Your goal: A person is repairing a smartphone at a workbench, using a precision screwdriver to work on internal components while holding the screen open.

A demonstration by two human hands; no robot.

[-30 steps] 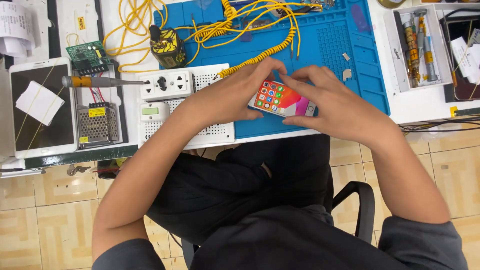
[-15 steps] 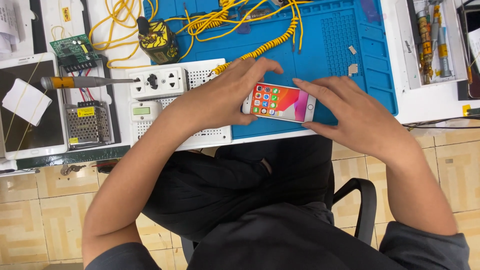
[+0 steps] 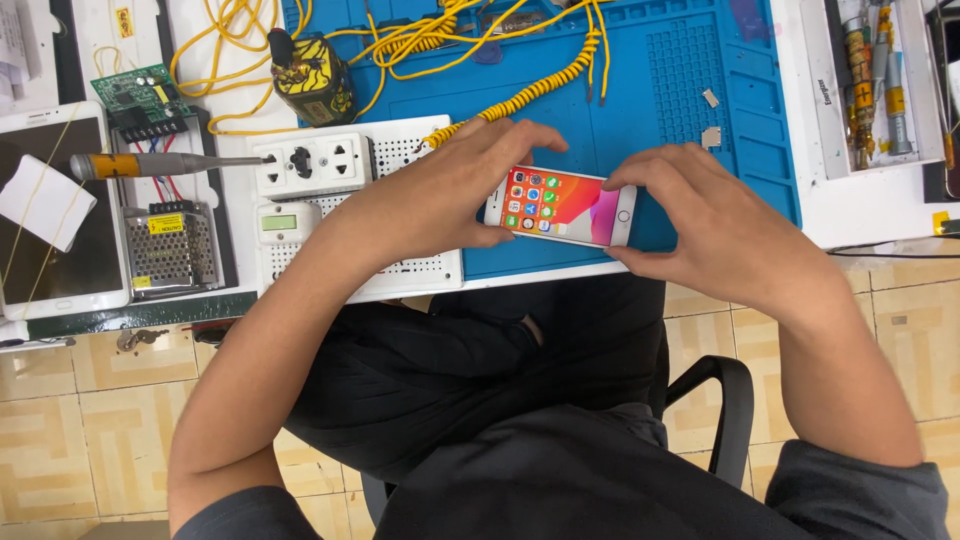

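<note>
White bench [image 3: 810, 215] across the far side, beige patterned floor tiles [image 3: 60, 440] near, black chair armrest [image 3: 735, 400] at right, bright even light

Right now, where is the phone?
In the head view, the phone lies screen-up at the near edge of the blue mat, held between the left hand and right hand.

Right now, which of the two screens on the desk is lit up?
The small phone between both hands, on the blue mat; its screen glows with coloured icons. The white tablet at the far left is dark.
</note>
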